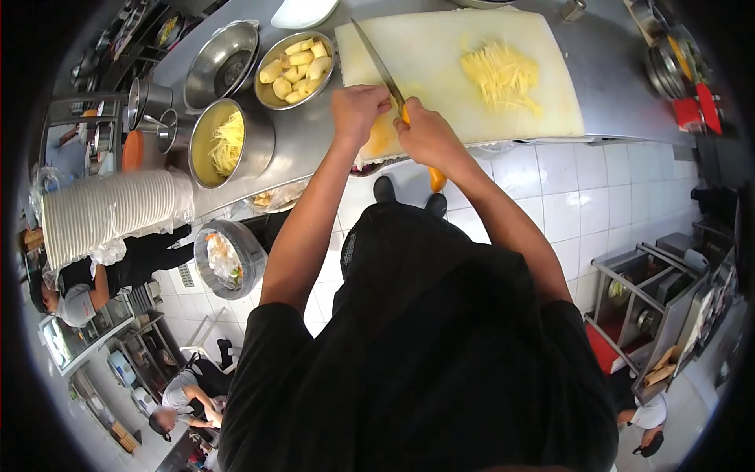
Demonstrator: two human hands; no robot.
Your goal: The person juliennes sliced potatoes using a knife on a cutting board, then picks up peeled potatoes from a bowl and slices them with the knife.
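Note:
My right hand [429, 138] is closed around the orange handle of a long knife [379, 61], whose blade points up and left over the white cutting board [425, 47]. Just left of the blade, at the board's near edge, my left hand [359, 112] is closed, its fingers curled; what it may hold is hidden. A pile of thin yellow strips [502, 75] lies on the board's right half. Peeled yellow pieces fill a metal bowl [295, 69] left of the board. More strips are in a deeper metal pot [231, 145].
An empty colander [223, 66] stands at the upper left, with a wrapped stack of white plates [114, 211] below. A lined bin [228, 259] stands on the floor. Other people [187, 393] are at the lower left, and one [650, 421] at the lower right.

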